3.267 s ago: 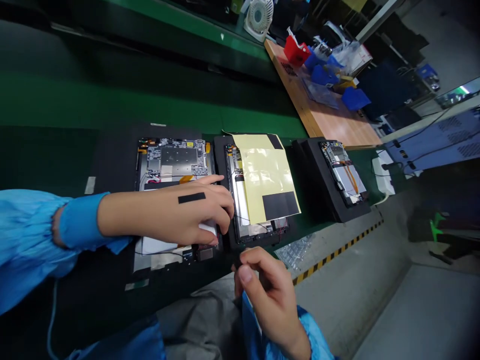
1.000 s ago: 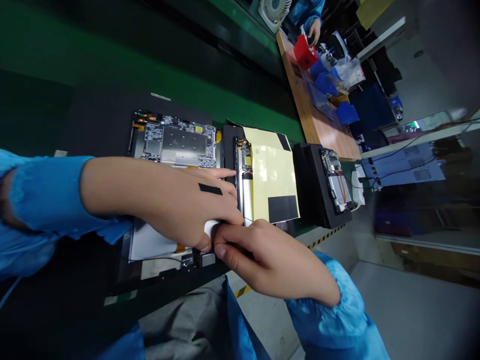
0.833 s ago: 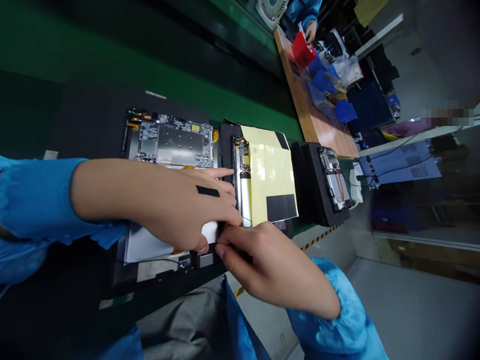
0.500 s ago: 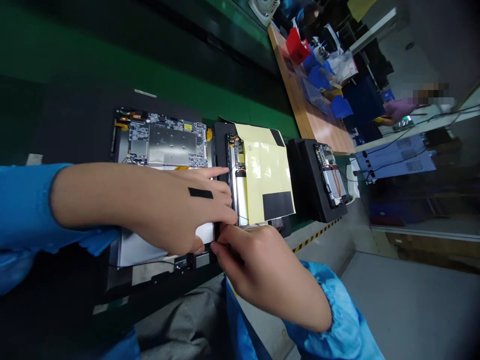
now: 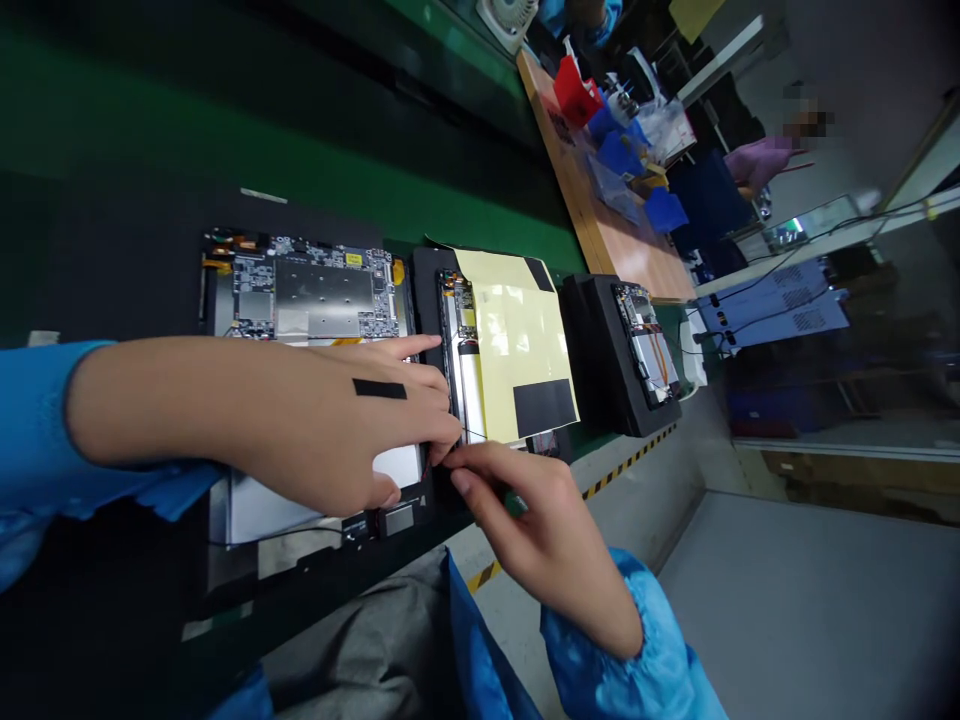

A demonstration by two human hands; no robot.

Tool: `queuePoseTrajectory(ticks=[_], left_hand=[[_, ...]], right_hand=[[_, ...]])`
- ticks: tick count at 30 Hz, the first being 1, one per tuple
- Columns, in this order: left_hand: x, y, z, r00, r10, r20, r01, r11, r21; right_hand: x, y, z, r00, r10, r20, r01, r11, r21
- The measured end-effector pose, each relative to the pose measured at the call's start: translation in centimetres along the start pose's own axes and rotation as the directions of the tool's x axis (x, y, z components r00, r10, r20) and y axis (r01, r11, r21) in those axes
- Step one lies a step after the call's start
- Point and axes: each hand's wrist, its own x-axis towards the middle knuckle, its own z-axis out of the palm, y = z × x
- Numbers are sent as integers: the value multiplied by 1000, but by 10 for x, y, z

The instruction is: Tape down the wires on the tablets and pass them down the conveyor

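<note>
A: Where is the opened tablet [image 5: 255,305]?
B: Flat on a dark mat [image 5: 142,240], under the left hand [image 5: 315,420]. Its circuit board, with a metal shield [image 5: 322,292], faces up beyond the knuckles, and a flat white battery pack [image 5: 274,505] shows below the hand.

A: What work is in hand?
B: Close fingertip work at the tablet's edge, I'd judge. With thin wiring so near, it calls for a light touch and a steady left hand.

A: How do the left fingers stand?
B: Spread, palm down. The thumb is apart from the forefinger and rests by the battery pack; the little finger reaches over the tablet's side. I see nothing gripped. A strip of black tape [image 5: 379,388] lies on the back of the hand.

A: And the right hand [image 5: 544,520]?
B: Thumb and forefinger are close together beside the left forefinger's tip. I can't tell whether they meet or pinch anything; whatever is there is too small or hidden.

A: Further out?
B: Just beside is a second opened tablet [image 5: 469,390], partly covered by a yellow sheet [image 5: 521,325]. Beyond it, a third opened device [image 5: 651,352] sits on stacked black foam [image 5: 589,350], near a wooden table [image 5: 600,225].
</note>
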Motion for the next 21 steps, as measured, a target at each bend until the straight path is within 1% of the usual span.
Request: queuePoseTrajectory(ticks=[1,2,4,5,7,8,10,12,14,16,17,18,19,20,21], left_hand=[[0,-2,1,999,19,46,-18,1000,-23],[1,-5,3,996,39,74,-36,998,-45],[2,-11,9,996,61,61,-57,996,-68],[3,-13,12,997,68,46,-64,995,-70],[3,-14,14,997,63,34,-61,996,-64],[4,-12,12,998,46,52,-43,997,-57],[5,-5,4,992,0,127,7,998,-54],[7,3,-6,980,-29,197,43,997,-65],[10,5,-14,973,-34,230,52,996,-75],[11,4,-14,975,-25,221,39,997,-59],[9,4,-12,979,-14,204,23,999,-43],[7,5,-9,985,0,175,4,1000,-22],[4,8,-6,990,19,143,-20,1000,3],[0,11,-4,995,42,89,-45,998,37],[-4,15,-3,997,72,32,-74,995,65]], right_hand=[[-7,2,4,997,-65,-47,65,998,-11],[-13,5,8,989,-131,-62,127,990,-53],[-24,8,16,973,-229,-1,225,957,-183],[-28,9,19,967,-249,44,252,936,-245],[-35,11,20,959,-264,98,282,904,-322],[-36,12,20,955,-277,102,295,895,-334],[-37,13,20,952,-301,59,303,897,-323],[-37,15,24,956,-292,5,281,913,-295],[-36,18,31,963,-268,2,257,922,-291],[-39,19,36,968,-244,54,249,926,-284],[-43,18,36,968,-239,69,249,934,-255],[-47,18,34,968,-243,57,249,946,-209],[-52,17,29,970,-241,9,239,957,-163],[-55,16,21,966,-248,-72,239,964,-114],[-54,16,10,950,-250,-188,237,968,-89]])
